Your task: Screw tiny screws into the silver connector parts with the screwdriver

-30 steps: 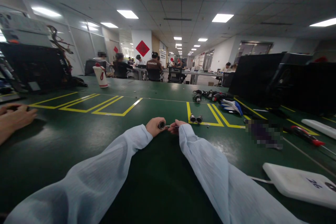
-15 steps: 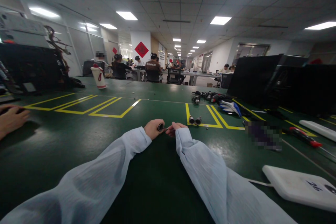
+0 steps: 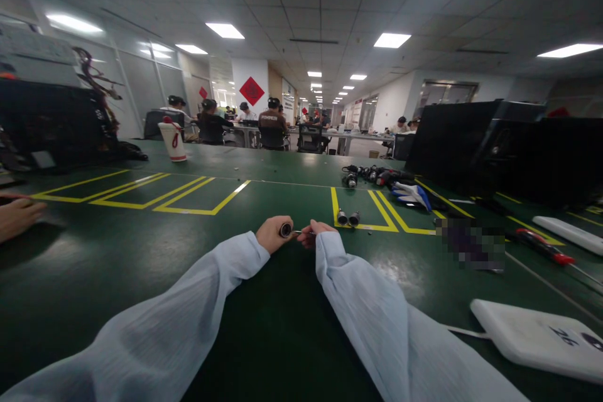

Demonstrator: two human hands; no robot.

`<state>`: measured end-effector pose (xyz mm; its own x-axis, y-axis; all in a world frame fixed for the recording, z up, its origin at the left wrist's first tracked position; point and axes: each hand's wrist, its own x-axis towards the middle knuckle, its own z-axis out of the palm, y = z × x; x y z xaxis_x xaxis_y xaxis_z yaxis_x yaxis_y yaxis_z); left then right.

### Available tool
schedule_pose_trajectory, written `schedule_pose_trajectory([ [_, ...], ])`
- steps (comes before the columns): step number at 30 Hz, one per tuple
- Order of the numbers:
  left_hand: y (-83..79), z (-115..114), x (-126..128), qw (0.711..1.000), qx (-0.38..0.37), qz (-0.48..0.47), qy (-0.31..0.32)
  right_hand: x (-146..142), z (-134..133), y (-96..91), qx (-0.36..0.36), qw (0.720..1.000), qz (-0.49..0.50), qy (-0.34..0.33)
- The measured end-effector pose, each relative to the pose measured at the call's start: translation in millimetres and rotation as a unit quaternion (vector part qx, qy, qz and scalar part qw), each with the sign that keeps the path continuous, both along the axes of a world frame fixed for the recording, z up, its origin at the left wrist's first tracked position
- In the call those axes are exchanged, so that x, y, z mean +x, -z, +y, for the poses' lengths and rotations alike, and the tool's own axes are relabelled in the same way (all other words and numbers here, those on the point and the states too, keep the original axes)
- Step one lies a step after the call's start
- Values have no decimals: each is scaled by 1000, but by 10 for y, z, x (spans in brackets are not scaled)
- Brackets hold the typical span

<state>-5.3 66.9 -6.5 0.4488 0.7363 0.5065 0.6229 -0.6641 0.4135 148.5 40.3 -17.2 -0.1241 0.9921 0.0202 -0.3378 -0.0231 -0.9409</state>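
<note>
Both my arms in pale blue sleeves reach out over the dark green table. My left hand is closed around a small dark round connector. My right hand sits just to its right, fingers pinched on a thin metal tool whose tip meets the connector. Two more small cylindrical connectors lie on the yellow line a little beyond my right hand.
A red-handled screwdriver and white flat devices lie at right, with gloves and a heap of dark parts behind. Black monitors stand right. Another person's hand rests far left. A white cup stands at back.
My hands stay together on the connector, shifted slightly. The view has tilted and the other person's hand at left has slid further toward the edge.
</note>
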Motion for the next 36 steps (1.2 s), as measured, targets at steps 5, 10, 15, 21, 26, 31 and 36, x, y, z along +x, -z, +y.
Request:
schedule_pose_trajectory([
  [5, -27, -36, 5, 996, 36, 84, 7, 22, 5, -36, -49, 999, 2, -15],
  [10, -17, -22, -4, 1000, 10, 22, 9, 5, 86, -113, -120, 992, -2, -27],
  [15, 13, 24, -6, 998, -25, -42, 31, -28, 106, -125, -125, 992, 14, -27],
  [21, 27, 42, -15, 1000, 10, 2, 11, 35, -59, -96, -31, 999, 32, 4],
  [26, 22, 15, 5, 999, 12, 30, 29, 49, -128, -112, -21, 1000, 9, 4],
  [31, 33, 4, 25, 999, -7, 11, 51, 3, -41, -108, -80, 997, 3, -7],
  [36, 36, 2, 32, 998, -18, -11, 56, 20, -35, -108, -76, 997, 13, -8],
])
